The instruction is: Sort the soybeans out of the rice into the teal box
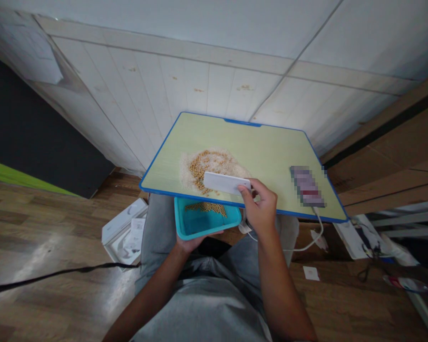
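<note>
My right hand (260,204) grips one end of a flat white rectangular piece (223,183), fingers closed round it. The piece stands over the near side of a pile of white rice (231,164) mixed with yellow soybeans (196,168), hiding part of it. The pile lies on a pale yellow-green board (267,147) with a blue rim. Below the board's near edge, my left hand (192,242) supports a teal plastic tub (196,228) from underneath, its fingers mostly hidden. Some soybeans (210,208) lie inside the tub, along its far side.
A blurred-out phone (306,186) with a white cable (312,247) lies on the board's right. A pale wall (214,85) rises behind the board. Cardboard boxes (388,156) stand at the right. An opened white box (126,232) sits on the wooden floor, left of my legs.
</note>
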Demonstrator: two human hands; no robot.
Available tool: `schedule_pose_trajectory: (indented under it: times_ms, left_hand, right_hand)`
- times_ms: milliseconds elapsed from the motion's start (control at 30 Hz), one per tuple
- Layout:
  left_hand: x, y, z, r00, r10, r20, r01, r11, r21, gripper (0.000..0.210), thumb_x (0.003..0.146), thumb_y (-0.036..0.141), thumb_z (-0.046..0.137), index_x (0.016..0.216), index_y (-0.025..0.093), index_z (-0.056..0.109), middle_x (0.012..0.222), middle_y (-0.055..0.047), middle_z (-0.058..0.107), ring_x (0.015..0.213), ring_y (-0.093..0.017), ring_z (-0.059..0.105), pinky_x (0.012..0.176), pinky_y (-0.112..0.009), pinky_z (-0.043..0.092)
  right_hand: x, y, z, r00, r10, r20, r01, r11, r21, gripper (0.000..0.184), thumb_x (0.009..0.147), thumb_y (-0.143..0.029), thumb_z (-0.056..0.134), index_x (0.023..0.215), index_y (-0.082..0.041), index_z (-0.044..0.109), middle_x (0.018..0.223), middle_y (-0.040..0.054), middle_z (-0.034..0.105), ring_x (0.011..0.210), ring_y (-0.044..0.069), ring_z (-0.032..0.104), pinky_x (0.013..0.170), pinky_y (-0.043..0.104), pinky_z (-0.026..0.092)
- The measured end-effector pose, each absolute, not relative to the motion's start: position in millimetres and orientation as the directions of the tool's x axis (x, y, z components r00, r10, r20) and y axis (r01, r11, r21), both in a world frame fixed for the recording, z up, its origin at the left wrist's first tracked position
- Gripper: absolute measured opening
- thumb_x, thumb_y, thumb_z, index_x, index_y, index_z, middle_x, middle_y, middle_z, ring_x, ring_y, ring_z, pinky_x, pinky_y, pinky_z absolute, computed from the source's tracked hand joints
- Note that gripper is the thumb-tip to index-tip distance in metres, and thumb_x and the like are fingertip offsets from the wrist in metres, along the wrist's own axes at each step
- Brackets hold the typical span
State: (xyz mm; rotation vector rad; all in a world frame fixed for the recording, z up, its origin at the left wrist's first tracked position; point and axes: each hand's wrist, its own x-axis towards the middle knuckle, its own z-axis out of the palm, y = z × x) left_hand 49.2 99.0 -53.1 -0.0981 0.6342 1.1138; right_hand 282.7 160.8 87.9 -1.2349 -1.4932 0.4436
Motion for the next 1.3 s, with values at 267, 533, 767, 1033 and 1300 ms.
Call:
schedule_pose_trajectory:
  times_ms: [267, 533, 767, 1033, 1300]
  left_hand:
    - [55.4, 100.3, -44.3, 0.266, 0.815, -0.515, -0.840, 0.458, 0.292, 0.065, 0.117, 0.083, 0.064, 0.149, 0.035, 0.095, 0.181, -0.013, 0.083, 0.191, -0.064, 0.045, 0.145, -0.098, 0.041]
    - [55.8, 99.3, -48.4, 0.276, 0.778, -0.565, -0.869, 0.453, 0.199, 0.064, 0.118, 0.072, 0.066, 0.167, 0.035, 0.085, 0.179, -0.014, 0.085, 0.186, -0.061, 0.055, 0.141, -0.096, 0.051]
    - [59.0, 98.3, -45.8, 0.273, 0.781, -0.562, -0.866, 0.454, 0.209, 0.070, 0.119, 0.076, 0.064, 0.171, 0.035, 0.082, 0.179, -0.016, 0.084, 0.184, -0.063, 0.057, 0.135, -0.101, 0.055]
    - [57.4, 98.1, -44.7, 0.297, 0.776, -0.556, -0.855, 0.476, 0.207, 0.076, 0.125, 0.080, 0.051, 0.182, 0.035, 0.072, 0.188, -0.015, 0.077, 0.191, -0.059, 0.049, 0.140, -0.103, 0.046]
    - [57.2, 96.2, -42.2, 0.320, 0.785, -0.530, -0.854, 0.482, 0.199, 0.066, 0.121, 0.080, 0.061, 0.168, 0.041, 0.084, 0.180, -0.012, 0.083, 0.186, -0.059, 0.056, 0.142, -0.098, 0.048]
  right_hand:
    - [280.7, 161.6, 82.1, 0.079, 0.858, 0.508, 0.420, 0.434, -0.797, 0.025, 0.110, -0.049, 0.080, 0.105, -0.030, 0.095, 0.098, 0.0070, 0.091, 0.085, 0.029, 0.075, 0.087, 0.044, 0.068]
    - [297.4, 155.2, 79.2, 0.129, 0.861, 0.493, 0.442, 0.395, -0.806, 0.026, 0.109, -0.052, 0.081, 0.107, -0.030, 0.095, 0.096, 0.0068, 0.090, 0.084, 0.028, 0.074, 0.079, 0.041, 0.065]
    - [304.8, 147.8, 77.2, 0.176, 0.862, 0.476, 0.448, 0.360, -0.818, 0.026, 0.107, -0.050, 0.081, 0.105, -0.028, 0.095, 0.090, 0.0047, 0.087, 0.076, 0.025, 0.067, 0.074, 0.038, 0.059]
    - [304.8, 141.8, 78.8, 0.205, 0.854, 0.479, 0.442, 0.356, -0.824, 0.027, 0.108, -0.051, 0.082, 0.103, -0.027, 0.093, 0.086, 0.0026, 0.083, 0.073, 0.023, 0.064, 0.072, 0.036, 0.056]
    - [304.6, 144.6, 73.8, 0.247, 0.839, 0.485, 0.448, 0.345, -0.825, 0.028, 0.111, -0.052, 0.082, 0.105, -0.026, 0.092, 0.086, 0.0023, 0.082, 0.074, 0.023, 0.065, 0.074, 0.036, 0.054]
